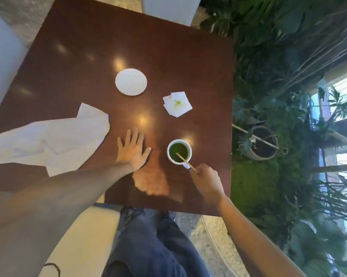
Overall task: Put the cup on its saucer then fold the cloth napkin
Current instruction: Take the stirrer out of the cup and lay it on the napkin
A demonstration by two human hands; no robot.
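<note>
- A glossy, dark brown wooden table (88, 47) fills the upper middle of the frame; soft light spots are mirrored in its polish.
- A round white cup (179, 151) is seen right of centre, filled with an opaque green liquid, its handle turned toward the lower edge.
- A thin wooden stick (185, 161) is leaned in the cup and is pinched at its lower end by the curled fingers of the right hand (207, 181).
- The left hand (133, 149) is laid flat on the table at centre — fingers straight and spread, nothing held.
- The saucer (131, 82), a flat white disc, is set above centre, well apart from the cup.
- The cloth napkin (49, 139), white, soft and creased, is spread unfolded at the left — one end is cut off by the frame edge.
- Small square paper napkins (177, 104), stained green, are stacked loosely between saucer and cup, toward the right.
- Leafy plants (288, 56) are massed along the right side.
</note>
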